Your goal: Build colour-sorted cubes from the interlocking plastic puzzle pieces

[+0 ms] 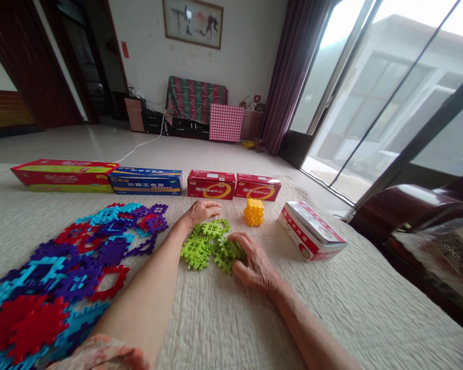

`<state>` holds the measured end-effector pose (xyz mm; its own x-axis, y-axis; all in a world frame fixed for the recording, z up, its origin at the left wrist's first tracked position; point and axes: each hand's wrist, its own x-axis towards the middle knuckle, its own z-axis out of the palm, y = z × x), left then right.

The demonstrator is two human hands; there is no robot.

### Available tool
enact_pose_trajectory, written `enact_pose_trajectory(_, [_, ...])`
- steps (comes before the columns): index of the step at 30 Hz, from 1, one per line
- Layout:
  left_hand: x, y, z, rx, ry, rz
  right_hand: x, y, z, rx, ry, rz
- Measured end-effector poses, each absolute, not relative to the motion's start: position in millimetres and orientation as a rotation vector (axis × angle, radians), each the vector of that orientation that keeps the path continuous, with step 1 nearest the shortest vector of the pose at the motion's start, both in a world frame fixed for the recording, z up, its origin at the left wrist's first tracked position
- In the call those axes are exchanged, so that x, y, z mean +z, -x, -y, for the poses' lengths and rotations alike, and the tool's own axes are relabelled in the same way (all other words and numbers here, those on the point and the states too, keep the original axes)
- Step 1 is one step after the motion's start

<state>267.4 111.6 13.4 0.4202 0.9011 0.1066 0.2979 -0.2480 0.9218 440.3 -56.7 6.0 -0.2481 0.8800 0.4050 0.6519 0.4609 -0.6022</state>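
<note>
A heap of green interlocking plastic building pieces [196, 249], some with window-like cut-outs, lies on the bedspread between my hands. My left hand [203, 210] rests at the far side of the heap, its fingers stretched out to the right, with no piece visible in them. At the heap's right side, my right hand [252, 259] curls its thumb and fingers around some green pieces [233, 249]. Just beyond it stands a neat stack of yellow building pieces [253, 213]. A wide spread of red, purple and light-blue building pieces [77, 267] lies left of my left forearm.
Along the far edge stand a long red-and-green box [65, 177], a blue box [146, 182] and two red boxes [211, 186]. A white-and-red box [310, 234] sits to the right on the quilted bedspread [370, 308]. Beyond are a tiled floor and glass doors.
</note>
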Motion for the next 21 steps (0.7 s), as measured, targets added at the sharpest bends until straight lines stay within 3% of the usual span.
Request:
enact_pose_trajectory(12, [11.0, -281.1, -82.9, 0.795, -1.658, -0.922, 8.6, -440.6, 56.6, 0.417, 1.286, 1.985])
enact_pose_trajectory(21, [-3.5, -266.7, -59.7, 1.377, -1.462, -1.358, 10.1, -442.9, 58.3, 0.412, 1.238, 1.99])
